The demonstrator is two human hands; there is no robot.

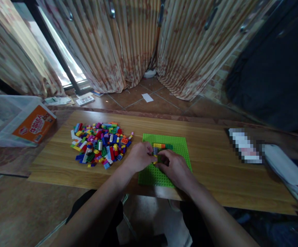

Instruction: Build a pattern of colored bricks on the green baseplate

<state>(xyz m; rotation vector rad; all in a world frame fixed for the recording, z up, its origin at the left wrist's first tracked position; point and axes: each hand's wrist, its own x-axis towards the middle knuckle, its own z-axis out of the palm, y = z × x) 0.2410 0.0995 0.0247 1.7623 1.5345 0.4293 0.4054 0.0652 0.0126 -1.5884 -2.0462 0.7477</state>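
A few bricks [163,146] are set on the baseplate [181,145], the left pile [99,144] unplaced; finger closure of left hand [140,157] and right hand [176,167] cannot be told.

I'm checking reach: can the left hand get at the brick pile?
Probably yes: the brick pile lies close beside the left hand, on its left, with no obstacle visible between them.

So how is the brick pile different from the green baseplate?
The brick pile is many colours; the green baseplate is one bright green. The brick pile is a jumbled heap of separate pieces; the green baseplate is one flat sheet. Both rest on the wooden table.
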